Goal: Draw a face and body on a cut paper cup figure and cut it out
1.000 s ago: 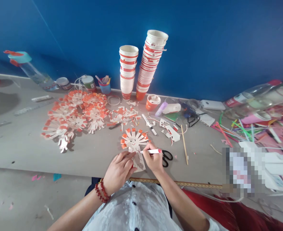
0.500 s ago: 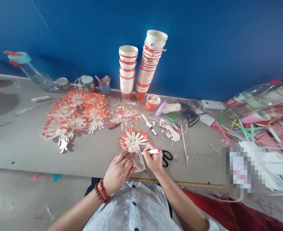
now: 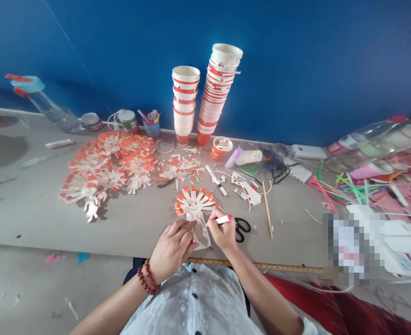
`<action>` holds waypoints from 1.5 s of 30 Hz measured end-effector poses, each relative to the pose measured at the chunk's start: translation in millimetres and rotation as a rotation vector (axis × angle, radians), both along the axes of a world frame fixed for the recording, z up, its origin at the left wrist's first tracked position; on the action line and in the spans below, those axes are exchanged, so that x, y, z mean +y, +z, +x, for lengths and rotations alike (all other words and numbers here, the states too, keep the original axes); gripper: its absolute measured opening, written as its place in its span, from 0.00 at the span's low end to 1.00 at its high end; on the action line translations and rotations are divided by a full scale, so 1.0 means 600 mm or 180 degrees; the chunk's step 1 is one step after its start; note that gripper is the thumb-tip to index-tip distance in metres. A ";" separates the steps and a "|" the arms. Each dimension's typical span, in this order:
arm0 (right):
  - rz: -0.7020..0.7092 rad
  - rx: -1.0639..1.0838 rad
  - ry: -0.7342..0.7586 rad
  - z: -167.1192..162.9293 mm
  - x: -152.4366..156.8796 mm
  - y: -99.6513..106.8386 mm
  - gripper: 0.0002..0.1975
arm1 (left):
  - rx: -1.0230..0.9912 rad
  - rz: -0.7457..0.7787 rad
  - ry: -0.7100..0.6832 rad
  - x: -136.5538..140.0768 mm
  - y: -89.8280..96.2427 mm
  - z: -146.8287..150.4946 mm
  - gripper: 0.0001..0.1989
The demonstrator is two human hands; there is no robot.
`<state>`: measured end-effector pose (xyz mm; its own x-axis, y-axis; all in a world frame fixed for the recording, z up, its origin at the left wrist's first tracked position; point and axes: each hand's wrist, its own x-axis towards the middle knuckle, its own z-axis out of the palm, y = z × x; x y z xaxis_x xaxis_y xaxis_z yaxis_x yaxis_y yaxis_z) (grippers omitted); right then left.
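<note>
A flattened paper-cup figure point(image 3: 198, 235) lies in front of me, with a smiling face and a fringe of white strips tipped in orange. Dark drawn lines run down its body. My left hand point(image 3: 173, 242) holds the figure down from the left, its fingers bent over the lower body; a small red thing shows by its fingertips. In my right hand point(image 3: 222, 232) is a white marker point(image 3: 222, 219) with a red end, its tip at the body's right edge. Black-handled scissors point(image 3: 242, 229) lie just right of that hand, their blades hidden.
Finished fringed figures point(image 3: 111, 163) are heaped on the left. Paper scraps point(image 3: 180, 167), a capped marker point(image 3: 216, 180) and a wooden stick point(image 3: 267, 209) lie around the middle. Two tall cup stacks point(image 3: 184, 107) stand by the blue wall. Bottles and craft scraps point(image 3: 369, 177) crowd the right.
The marker in my right hand has tilted and shifted very slightly. My left hand and the paper figure look unmoved.
</note>
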<state>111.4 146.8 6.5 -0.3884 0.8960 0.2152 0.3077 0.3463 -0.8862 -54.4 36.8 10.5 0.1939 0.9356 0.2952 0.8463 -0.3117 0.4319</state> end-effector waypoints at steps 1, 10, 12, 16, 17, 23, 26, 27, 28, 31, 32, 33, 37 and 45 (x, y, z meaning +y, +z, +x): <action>-0.0004 0.0002 0.0010 0.000 0.000 0.000 0.11 | 0.0007 -0.0002 0.0000 0.000 0.000 0.000 0.08; -0.0024 0.0033 0.0050 0.000 0.000 -0.001 0.11 | 0.0034 -0.0003 -0.0011 0.000 -0.001 0.000 0.08; -0.0027 0.0035 0.0054 0.000 0.000 0.000 0.11 | 0.0029 0.0007 -0.0003 0.000 0.000 0.000 0.09; -0.0054 0.0040 0.0068 0.000 -0.001 0.001 0.11 | 0.0025 -0.0004 0.0010 0.000 0.000 0.000 0.08; -0.0063 0.0067 0.0069 0.000 -0.001 0.001 0.11 | 0.0025 -0.0008 0.0012 0.000 0.001 0.000 0.08; -0.0095 0.0365 -0.0045 0.002 0.000 -0.005 0.11 | 0.0014 0.0035 0.0033 0.001 0.004 0.001 0.07; -0.0116 0.0420 -0.0053 0.001 0.000 -0.004 0.11 | 0.0006 0.0025 0.0034 0.001 0.005 0.001 0.07; -0.0126 0.0454 -0.0060 0.001 0.001 -0.004 0.11 | 0.0003 0.0014 0.0031 0.001 0.005 0.001 0.07; -0.0137 0.0491 -0.0067 0.001 0.001 -0.003 0.10 | 0.0003 0.0004 0.0026 0.001 0.005 0.001 0.07; -0.0176 0.0528 -0.0057 0.001 0.001 -0.002 0.10 | 0.0012 -0.0002 0.0012 0.001 0.002 0.000 0.08; -0.0188 0.0500 -0.0042 0.001 0.001 -0.002 0.10 | 0.0013 0.0002 0.0009 0.000 0.001 0.000 0.08; -0.0198 0.0459 -0.0030 0.001 0.001 -0.002 0.10 | 0.0011 0.0008 0.0006 0.000 0.000 0.000 0.08; -0.0200 0.0310 -0.0007 0.000 0.001 0.000 0.10 | -0.0014 0.0012 -0.0003 0.000 -0.002 0.000 0.07; -0.0080 0.0138 0.0108 -0.002 0.003 0.002 0.10 | 0.0013 0.0020 0.0003 0.000 0.000 0.000 0.07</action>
